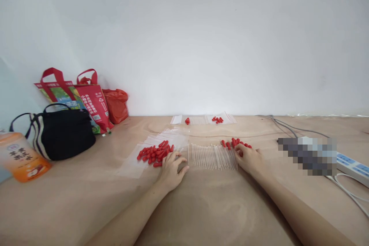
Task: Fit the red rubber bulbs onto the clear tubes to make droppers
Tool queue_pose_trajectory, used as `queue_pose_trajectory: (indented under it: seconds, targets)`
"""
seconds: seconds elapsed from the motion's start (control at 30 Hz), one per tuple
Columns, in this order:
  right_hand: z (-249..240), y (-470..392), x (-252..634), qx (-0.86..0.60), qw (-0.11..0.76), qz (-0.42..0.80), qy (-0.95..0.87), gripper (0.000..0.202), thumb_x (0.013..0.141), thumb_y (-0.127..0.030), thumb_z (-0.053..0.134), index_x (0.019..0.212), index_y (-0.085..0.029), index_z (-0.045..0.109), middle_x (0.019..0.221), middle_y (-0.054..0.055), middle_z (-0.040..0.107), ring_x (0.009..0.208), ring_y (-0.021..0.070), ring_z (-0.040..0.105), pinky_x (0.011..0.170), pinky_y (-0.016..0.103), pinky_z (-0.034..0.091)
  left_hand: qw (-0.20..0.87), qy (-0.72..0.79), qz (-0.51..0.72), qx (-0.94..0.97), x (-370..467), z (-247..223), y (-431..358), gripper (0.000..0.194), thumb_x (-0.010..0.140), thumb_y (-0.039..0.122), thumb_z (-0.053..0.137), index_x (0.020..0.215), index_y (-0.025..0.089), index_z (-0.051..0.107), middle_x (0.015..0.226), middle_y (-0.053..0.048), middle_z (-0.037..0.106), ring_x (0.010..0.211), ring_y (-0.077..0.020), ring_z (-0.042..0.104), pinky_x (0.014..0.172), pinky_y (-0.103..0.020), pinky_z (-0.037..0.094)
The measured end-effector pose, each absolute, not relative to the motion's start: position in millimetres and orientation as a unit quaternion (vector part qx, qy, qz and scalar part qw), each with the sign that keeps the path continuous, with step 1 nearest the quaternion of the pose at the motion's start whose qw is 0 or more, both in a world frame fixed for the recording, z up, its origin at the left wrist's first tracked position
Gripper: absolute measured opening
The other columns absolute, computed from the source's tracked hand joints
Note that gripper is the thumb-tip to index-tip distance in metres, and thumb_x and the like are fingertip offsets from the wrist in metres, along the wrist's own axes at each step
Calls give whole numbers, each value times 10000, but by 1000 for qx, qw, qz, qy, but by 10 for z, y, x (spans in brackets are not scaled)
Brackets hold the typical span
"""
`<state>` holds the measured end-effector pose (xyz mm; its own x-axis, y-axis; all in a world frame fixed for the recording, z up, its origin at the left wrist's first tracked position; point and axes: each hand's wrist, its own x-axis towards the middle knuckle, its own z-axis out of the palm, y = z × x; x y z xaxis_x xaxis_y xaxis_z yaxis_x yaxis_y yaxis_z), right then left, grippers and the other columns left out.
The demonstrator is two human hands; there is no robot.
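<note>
Across the centre of the frame, the thin clear sticks (213, 157) were lined up side by side, red pieces (152, 157) still unattached to left and right, with the left hand (173, 167) loosely opened and the right hand (249, 158) curled, its grip hidden.

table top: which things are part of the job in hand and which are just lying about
Likely in use:
- red pieces near left hand and right hand
- thin sticks between them
- clear bag under some pieces

Apparently lying about:
- black bag
- shopping bags
- red plastic bag
- orange container
- power strip
</note>
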<state>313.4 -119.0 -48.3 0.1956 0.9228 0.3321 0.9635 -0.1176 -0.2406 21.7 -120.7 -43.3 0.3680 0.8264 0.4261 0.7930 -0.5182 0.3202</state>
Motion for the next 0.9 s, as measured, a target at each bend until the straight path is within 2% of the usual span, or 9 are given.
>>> queue_pose_trajectory:
  seconds: [0.33, 0.57, 0.9]
  targets:
    - [-435, -1252, 3040, -745, 179, -80, -638, 226, 777, -313, 418, 716, -229, 618, 810, 29, 644, 775, 188, 561, 661, 318, 284, 32, 494, 276, 824, 216, -437, -1215, 126, 726, 241, 565, 841, 223, 610, 990, -55, 527, 987, -251, 464, 817, -439, 353]
    - [-482, -1259, 3058, -755, 135, -84, -635, 188, 767, -256, 423, 741, -201, 601, 857, 67, 625, 781, 207, 566, 655, 326, 311, 30, 495, 271, 825, 222, -429, -1214, 127, 728, 249, 564, 844, 221, 609, 989, -57, 528, 992, -252, 460, 814, -436, 353]
    - [-446, -1236, 3061, -786, 66, -31, -614, 233, 777, -303, 411, 813, -164, 596, 906, 113, 607, 860, 245, 553, 678, 325, 358, 27, 505, 263, 821, 218, -430, -1225, 130, 729, 256, 564, 844, 222, 614, 999, -55, 527, 1000, -246, 458, 830, -415, 332]
